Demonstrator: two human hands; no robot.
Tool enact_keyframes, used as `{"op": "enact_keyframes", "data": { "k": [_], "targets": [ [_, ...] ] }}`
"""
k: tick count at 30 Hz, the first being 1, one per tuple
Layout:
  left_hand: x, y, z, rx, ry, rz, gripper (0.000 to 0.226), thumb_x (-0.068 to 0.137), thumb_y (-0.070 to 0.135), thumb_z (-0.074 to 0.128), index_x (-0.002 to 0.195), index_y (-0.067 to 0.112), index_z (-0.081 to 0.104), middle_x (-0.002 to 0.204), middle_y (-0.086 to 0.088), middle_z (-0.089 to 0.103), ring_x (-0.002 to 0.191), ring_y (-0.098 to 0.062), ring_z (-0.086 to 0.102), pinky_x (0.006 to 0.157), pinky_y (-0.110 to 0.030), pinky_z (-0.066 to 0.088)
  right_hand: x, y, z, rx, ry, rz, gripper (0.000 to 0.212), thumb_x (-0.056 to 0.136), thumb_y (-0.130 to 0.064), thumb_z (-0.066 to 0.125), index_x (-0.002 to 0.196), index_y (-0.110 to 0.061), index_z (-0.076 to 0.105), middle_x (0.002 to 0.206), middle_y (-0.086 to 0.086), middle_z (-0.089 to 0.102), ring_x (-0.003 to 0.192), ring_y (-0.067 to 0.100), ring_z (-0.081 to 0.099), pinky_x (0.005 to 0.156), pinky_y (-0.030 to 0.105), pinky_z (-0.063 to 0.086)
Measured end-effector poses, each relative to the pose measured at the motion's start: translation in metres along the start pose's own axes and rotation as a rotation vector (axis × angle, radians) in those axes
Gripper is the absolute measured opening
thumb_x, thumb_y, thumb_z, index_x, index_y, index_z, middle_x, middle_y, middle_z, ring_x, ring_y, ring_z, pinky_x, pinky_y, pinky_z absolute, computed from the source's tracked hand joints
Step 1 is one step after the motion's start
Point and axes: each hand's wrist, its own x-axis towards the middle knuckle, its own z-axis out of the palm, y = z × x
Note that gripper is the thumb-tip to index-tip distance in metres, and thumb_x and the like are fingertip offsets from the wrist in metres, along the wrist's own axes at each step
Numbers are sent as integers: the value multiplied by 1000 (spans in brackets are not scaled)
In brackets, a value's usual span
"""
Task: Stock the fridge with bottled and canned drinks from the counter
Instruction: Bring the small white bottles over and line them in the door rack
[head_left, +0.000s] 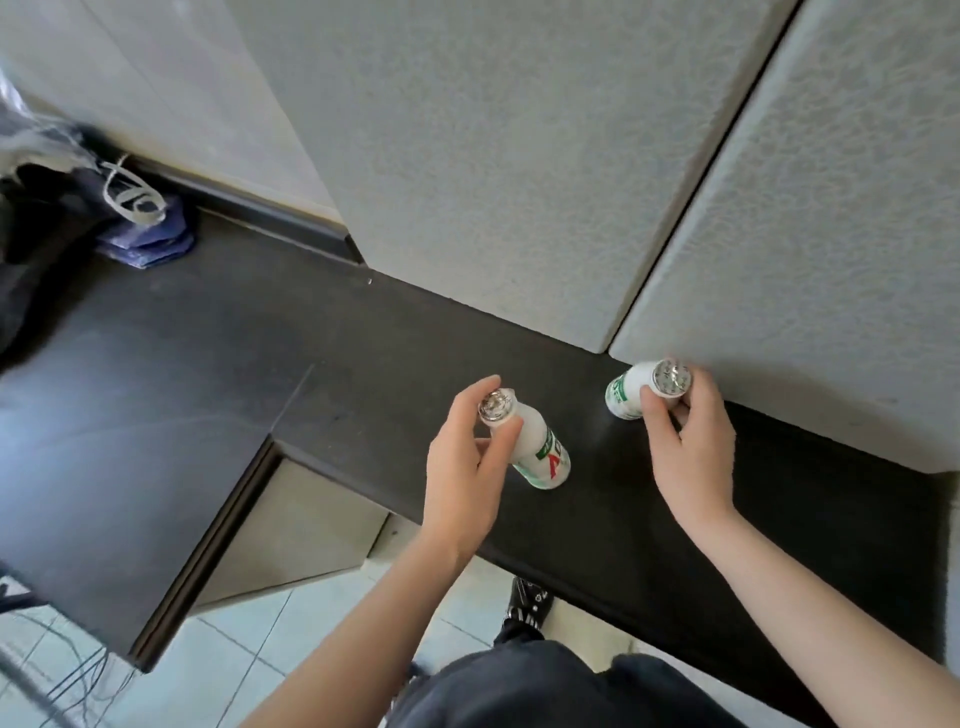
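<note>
Two small white drink bottles with green-and-red labels and silver foil tops stand on the black counter. My left hand wraps its fingers around the neck of the left bottle. My right hand holds the upper part of the right bottle, which sits close to the grey textured fridge doors. Both doors are closed, with a dark seam between them.
A dark bag and a folded blue cloth lie at the counter's far left. The counter has a stepped front edge above a pale tiled floor. Cables trail on the floor at lower left. My dark trousers and a shoe show below.
</note>
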Motion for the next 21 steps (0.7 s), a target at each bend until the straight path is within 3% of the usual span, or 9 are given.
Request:
{"op": "enact_keyframes", "data": {
  "k": [2, 6, 9, 15, 21],
  "targets": [
    [-21, -4, -22, -52, 69, -14, 40, 94, 19, 57, 112, 53, 48, 109, 24, 62, 96, 3, 61, 71, -11, 51, -17, -6, 2, 53, -5, 6, 35, 91, -34, 54, 122, -18, 53, 113, -8, 57, 102, -3, 57, 79, 1, 43],
    [-70, -21, -80, -83, 245, -66, 35, 92, 22, 59, 114, 47, 51, 111, 21, 63, 102, -4, 61, 79, -20, 53, -64, -32, 23, 146, -181, -1, 33, 89, -35, 55, 121, -29, 50, 111, -11, 59, 100, -18, 55, 76, -1, 43],
    [-115, -37, -126, -49, 374, -107, 35, 91, 21, 61, 111, 47, 51, 108, 21, 63, 100, -3, 62, 81, -25, 53, -110, -61, 49, 191, -410, -38, 30, 83, -42, 55, 113, -37, 52, 111, -19, 60, 103, -12, 58, 79, 3, 46],
    [-234, -64, -213, 1, 605, -170, 29, 90, 29, 61, 108, 49, 51, 109, 27, 62, 100, 2, 60, 75, -11, 48, -222, -130, 107, 184, -879, -186, 26, 82, -43, 57, 107, -39, 56, 106, -22, 64, 101, 0, 61, 84, 12, 47],
    [-371, -95, -288, 20, 765, -233, 33, 84, 35, 57, 111, 53, 49, 113, 22, 65, 107, -3, 59, 80, -21, 50, -345, -190, 138, 222, -1173, -312, 26, 83, -44, 62, 109, -40, 60, 106, -14, 67, 97, 3, 65, 81, 16, 50]
  ]
}}
